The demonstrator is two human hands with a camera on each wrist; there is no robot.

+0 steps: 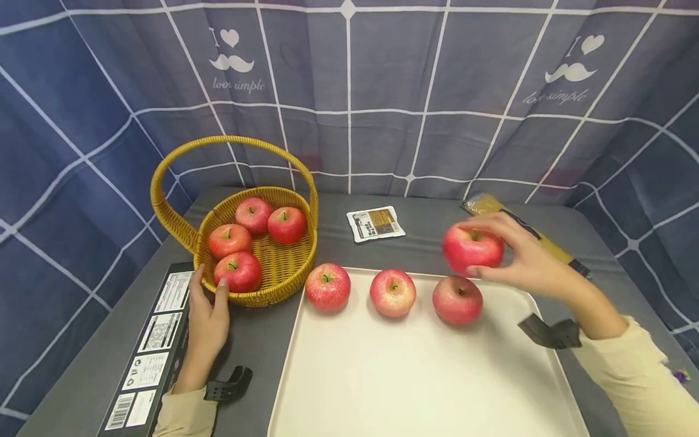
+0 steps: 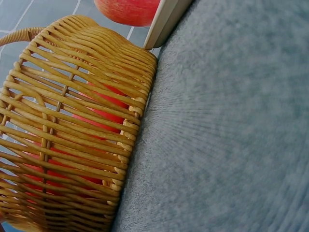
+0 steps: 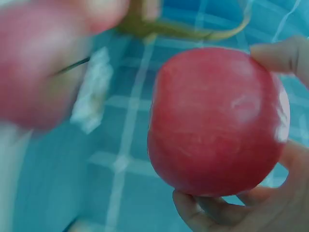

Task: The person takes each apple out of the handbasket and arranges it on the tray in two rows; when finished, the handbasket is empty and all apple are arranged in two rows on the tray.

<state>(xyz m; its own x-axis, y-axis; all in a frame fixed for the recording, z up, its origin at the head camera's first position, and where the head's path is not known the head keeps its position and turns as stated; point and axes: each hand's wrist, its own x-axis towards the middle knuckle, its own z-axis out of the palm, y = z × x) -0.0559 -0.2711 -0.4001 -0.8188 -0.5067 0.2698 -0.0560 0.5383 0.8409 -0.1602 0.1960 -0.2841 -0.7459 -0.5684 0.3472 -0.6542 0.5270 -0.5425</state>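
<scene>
My right hand (image 1: pixel 519 258) grips a red apple (image 1: pixel 472 249) above the far right part of the cream tray (image 1: pixel 415 376). In the right wrist view the thumb and fingers curl round this apple (image 3: pixel 217 121). Three more apples stand in a row on the tray: a left one (image 1: pixel 327 287), a middle one (image 1: pixel 392 293) and a right one (image 1: pixel 457 300), just below the held one. My left hand (image 1: pixel 210 318) holds the near left rim of a wicker basket (image 1: pixel 286 291), thumb over the edge beside an apple (image 1: pixel 238 272). Several apples sit in the basket's left and back.
A black box with white labels (image 1: pixel 158 328) lies left of the basket. Behind the tray are a small white packet (image 1: pixel 375 224) and a long yellow-brown package (image 1: pixel 524 230). A tall arched handle (image 1: pixel 235 139) rises over the basket. Checked curtain (image 1: pixel 382 79) encloses the back and sides.
</scene>
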